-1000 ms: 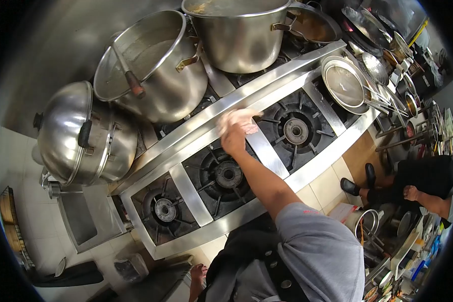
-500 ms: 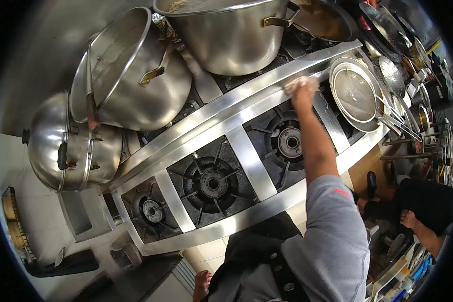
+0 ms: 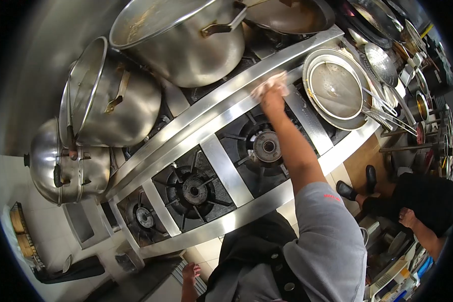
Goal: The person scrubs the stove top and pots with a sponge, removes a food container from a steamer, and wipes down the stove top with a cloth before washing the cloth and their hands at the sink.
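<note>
My right hand reaches over the stove and presses a pale pink cloth against the steel ledge behind the burners. Just in front of that hand lies a black burner with its grate. Down at the lower edge, my left hand hangs beside the black apron, away from the stove; its fingers look loosely curled and are small in view. To the right of the cloth, round strainers rest stacked on the stove.
Behind the ledge stand large steel pots and a wok. A lidded steamer pot is at the left. Another person in black stands at the right near racks of utensils. A second burner lies left of centre.
My right hand and the cloth first moved right along the ledge, then back a little to the left. The camera view has shifted, too. My left hand still hangs low.
</note>
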The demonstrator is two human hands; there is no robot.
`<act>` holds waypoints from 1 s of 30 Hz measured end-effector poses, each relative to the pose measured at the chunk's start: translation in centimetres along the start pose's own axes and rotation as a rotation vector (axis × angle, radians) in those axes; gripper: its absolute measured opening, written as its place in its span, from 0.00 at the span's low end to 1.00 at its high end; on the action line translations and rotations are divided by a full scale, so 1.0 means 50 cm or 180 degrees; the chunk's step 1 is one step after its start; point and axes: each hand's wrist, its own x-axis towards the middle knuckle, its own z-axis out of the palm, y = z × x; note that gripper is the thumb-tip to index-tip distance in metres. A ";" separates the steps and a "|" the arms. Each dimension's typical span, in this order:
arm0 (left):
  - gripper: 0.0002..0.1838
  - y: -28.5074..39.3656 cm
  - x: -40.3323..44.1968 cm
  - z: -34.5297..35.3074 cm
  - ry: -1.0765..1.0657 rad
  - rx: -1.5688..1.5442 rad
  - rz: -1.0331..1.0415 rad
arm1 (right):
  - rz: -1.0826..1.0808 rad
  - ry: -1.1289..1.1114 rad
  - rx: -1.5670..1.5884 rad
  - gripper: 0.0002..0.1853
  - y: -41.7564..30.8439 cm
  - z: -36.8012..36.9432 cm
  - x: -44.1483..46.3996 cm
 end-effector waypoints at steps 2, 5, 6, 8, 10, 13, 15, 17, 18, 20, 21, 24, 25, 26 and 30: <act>0.13 0.071 -0.041 0.011 -0.0138 -0.0161 -0.0505 | -0.0103 0.0913 -0.0139 0.21 0.085 -0.031 0.061; 0.13 0.053 -0.059 0.029 -0.0131 -0.0347 -0.1176 | -0.0155 0.0753 -0.0497 0.23 0.132 -0.044 0.040; 0.12 0.022 -0.057 0.038 -0.0087 -0.0425 -0.1376 | -0.0242 0.0948 -0.0800 0.24 0.150 -0.035 0.024; 0.14 -0.074 -0.024 0.042 -0.0131 -0.0600 -0.1291 | -0.0150 0.0325 -0.0138 0.25 0.184 -0.100 -0.103; 0.15 -0.141 0.020 0.038 -0.0573 -0.1491 -0.0704 | -0.0226 0.0514 -0.0302 0.25 0.255 -0.126 -0.236; 0.15 -0.167 0.022 0.032 -0.0506 -0.1255 -0.0718 | 0.0290 0.0133 -0.0113 0.25 0.317 -0.252 -0.402; 0.15 -0.163 0.018 0.033 -0.0401 -0.0575 -0.0674 | 0.0216 -0.0052 -0.0432 0.29 0.362 -0.269 -0.448; 0.14 -0.162 0.028 0.044 -0.0483 -0.0057 -0.0403 | -0.0076 -0.0004 -0.0104 0.31 0.330 -0.266 -0.427; 0.14 -0.164 0.038 0.049 -0.0546 0.0372 -0.0132 | -0.0192 0.0041 0.0048 0.31 0.311 -0.260 -0.403; 0.14 -0.191 0.084 0.051 -0.0644 0.1751 0.0726 | -0.0544 0.0035 -0.0300 0.32 0.293 -0.181 -0.328; 0.14 -0.189 0.077 0.049 -0.0579 0.0952 0.0195 | -0.0657 0.0031 -0.0291 0.32 0.262 -0.191 -0.292; 0.16 -0.115 0.028 0.039 -0.0266 -0.0257 -0.0673 | -0.0614 0.0010 -0.0171 0.32 0.264 -0.183 -0.272; 0.17 -0.102 0.017 0.035 -0.0186 -0.0455 -0.0766 | -0.0537 -0.0079 0.0080 0.32 0.268 -0.222 -0.322; 0.19 -0.098 0.001 0.034 -0.0120 -0.0586 -0.0850 | -0.0472 0.0249 0.0078 0.28 0.297 -0.229 -0.380; 0.20 -0.204 -0.042 0.032 -0.0233 -0.0761 -0.1090 | 0.0223 0.0525 0.0664 0.25 0.433 -0.359 -0.465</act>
